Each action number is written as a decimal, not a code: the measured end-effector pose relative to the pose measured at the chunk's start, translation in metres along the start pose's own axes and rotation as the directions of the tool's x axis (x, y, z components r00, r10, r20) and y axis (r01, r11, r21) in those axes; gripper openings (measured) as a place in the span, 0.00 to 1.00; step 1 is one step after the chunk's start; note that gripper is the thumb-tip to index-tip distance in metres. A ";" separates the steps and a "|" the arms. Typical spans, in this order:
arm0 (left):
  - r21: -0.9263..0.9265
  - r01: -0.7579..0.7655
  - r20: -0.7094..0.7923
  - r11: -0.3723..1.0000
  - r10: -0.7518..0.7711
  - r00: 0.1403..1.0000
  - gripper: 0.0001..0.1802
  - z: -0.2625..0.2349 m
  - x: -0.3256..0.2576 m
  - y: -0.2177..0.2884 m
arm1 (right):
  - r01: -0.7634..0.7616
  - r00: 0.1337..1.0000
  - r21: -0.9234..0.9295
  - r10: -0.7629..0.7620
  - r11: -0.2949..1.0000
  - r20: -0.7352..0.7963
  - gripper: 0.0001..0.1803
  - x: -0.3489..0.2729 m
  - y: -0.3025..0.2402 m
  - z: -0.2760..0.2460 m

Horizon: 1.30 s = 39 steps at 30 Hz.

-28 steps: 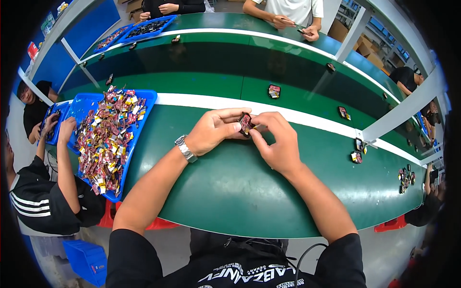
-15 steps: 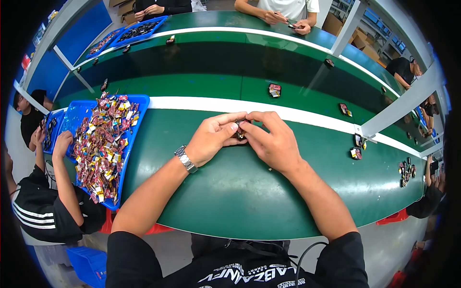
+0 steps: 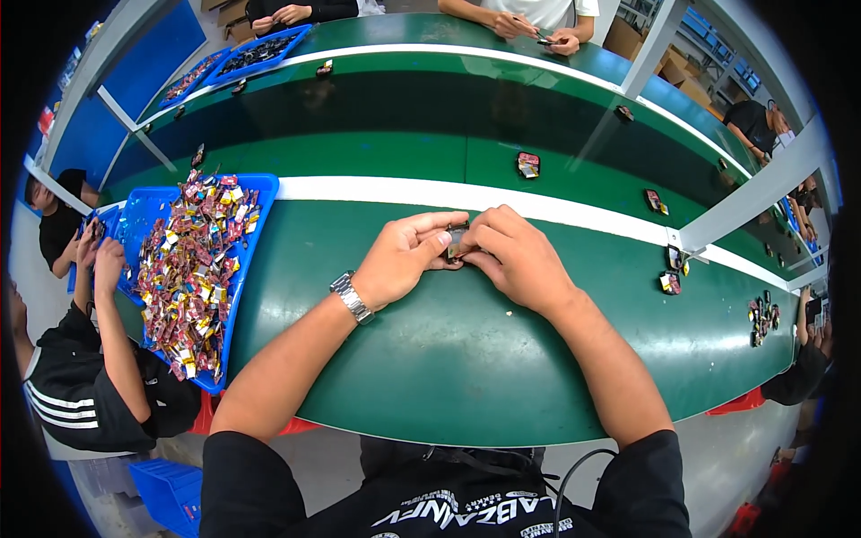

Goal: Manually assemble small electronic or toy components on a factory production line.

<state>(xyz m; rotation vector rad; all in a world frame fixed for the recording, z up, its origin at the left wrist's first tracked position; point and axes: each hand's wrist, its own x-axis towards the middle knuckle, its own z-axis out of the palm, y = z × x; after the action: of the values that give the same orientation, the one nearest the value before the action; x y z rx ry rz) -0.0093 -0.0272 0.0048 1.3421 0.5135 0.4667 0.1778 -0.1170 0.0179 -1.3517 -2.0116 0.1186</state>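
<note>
Over the green table, my left hand [image 3: 395, 258] is closed round a small black casing [image 3: 457, 238], its thumb along the near side. Inside the casing I make out a lighter part, mostly covered by fingers. The right hand [image 3: 525, 264] pinches at the casing's right edge with thumb and fingertips pressed together; whether a smaller piece sits between them is hidden. To the left of my arms stands a blue tray [image 3: 270, 193], heaped with small red circuit boards [image 3: 188, 287] bearing yellow and white pieces.
Beyond a white rail [image 3: 377, 189], a green belt carries scattered filled casings [image 3: 528, 165]. More casings [image 3: 670, 282] lie at the table's right, with a small cluster [image 3: 762, 318] farther along. A metal post [image 3: 758, 202] rises at right. Co-workers sit left, right and across.
My right hand's fingers have drawn slightly back and right, uncovering more of the casing. Casings on the belt have shifted a little to the right.
</note>
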 end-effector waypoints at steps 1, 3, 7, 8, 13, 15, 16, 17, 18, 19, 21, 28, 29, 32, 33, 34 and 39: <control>0.011 0.004 0.012 1.000 -0.004 1.000 0.22 0.000 0.000 0.001 | -0.026 0.999 0.077 0.023 0.997 0.039 0.08 0.000 0.001 0.000; 0.023 0.007 0.026 1.000 -0.008 1.000 0.22 0.000 0.000 0.000 | -0.093 0.995 0.117 0.090 0.989 0.031 0.07 -0.003 0.001 0.002; -0.053 -0.030 0.072 0.998 0.034 0.997 0.23 -0.002 0.001 0.000 | -0.216 0.975 0.131 0.221 0.968 -0.026 0.06 -0.003 -0.002 0.003; -0.062 -0.046 0.110 0.997 0.053 0.993 0.24 -0.002 0.001 0.002 | -0.216 0.975 0.131 0.221 0.968 -0.029 0.06 -0.003 -0.002 0.004; -0.025 -0.082 0.142 0.996 0.084 0.986 0.26 -0.004 0.001 0.001 | -0.206 0.969 0.197 0.228 0.959 -0.097 0.05 -0.003 -0.003 0.008; -0.045 -0.043 0.142 0.998 0.049 0.989 0.26 -0.003 0.001 0.003 | -0.208 0.971 0.224 0.229 0.952 -0.074 0.04 -0.003 -0.004 0.006; -0.049 -0.023 0.123 0.999 0.029 0.992 0.26 -0.002 0.000 0.004 | -0.210 0.972 0.250 0.229 0.945 -0.047 0.04 -0.003 -0.004 0.005; -0.054 -0.004 0.104 0.999 0.009 0.995 0.25 -0.001 -0.001 0.006 | -0.209 0.972 0.251 0.229 0.945 -0.054 0.04 -0.003 -0.004 0.004; -0.048 -0.005 0.111 0.999 0.010 0.994 0.25 -0.001 -0.001 0.006 | -0.183 0.980 0.275 0.199 0.944 -0.030 0.04 -0.003 -0.005 0.003; -0.024 -0.014 0.099 1.000 0.016 0.995 0.24 -0.002 -0.001 0.004 | -0.158 0.986 0.299 0.168 0.941 -0.006 0.04 -0.003 -0.005 0.001; 0.006 -0.036 0.085 0.999 0.035 0.996 0.23 -0.002 -0.001 0.001 | -0.173 0.982 0.314 0.188 0.933 -0.016 0.04 -0.004 -0.008 0.002; -0.110 0.006 0.120 0.994 0.007 0.993 0.22 -0.006 0.001 -0.004 | -0.184 0.967 0.285 0.225 0.941 -0.117 0.05 -0.007 -0.009 0.012; -0.107 0.008 0.128 0.994 0.006 0.992 0.22 -0.006 0.001 -0.004 | -0.187 0.968 0.301 0.228 0.935 -0.108 0.05 -0.007 -0.010 0.012; -0.089 0.017 0.118 0.996 -0.006 0.993 0.22 -0.006 0.000 -0.002 | -0.171 0.971 0.296 0.212 0.940 -0.114 0.05 -0.008 -0.011 0.014; -0.099 0.015 0.120 0.995 -0.003 0.993 0.22 -0.006 0.000 -0.002 | -0.131 0.976 0.267 0.171 0.955 -0.134 0.05 -0.008 -0.009 0.014; -0.109 0.013 0.122 0.994 0.000 0.993 0.22 -0.006 0.000 -0.002 | -0.132 0.975 0.266 0.174 0.955 -0.140 0.05 -0.008 -0.009 0.014; -0.133 0.013 0.125 0.991 0.004 0.992 0.22 -0.007 0.001 -0.004 | -0.178 0.963 0.300 0.229 0.937 -0.143 0.06 -0.009 -0.011 0.014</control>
<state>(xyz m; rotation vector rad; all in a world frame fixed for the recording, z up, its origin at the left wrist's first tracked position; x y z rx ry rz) -0.0129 -0.0216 0.0000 1.2330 0.3747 0.4032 0.1634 -0.1252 0.0081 -1.3312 -1.6326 0.3578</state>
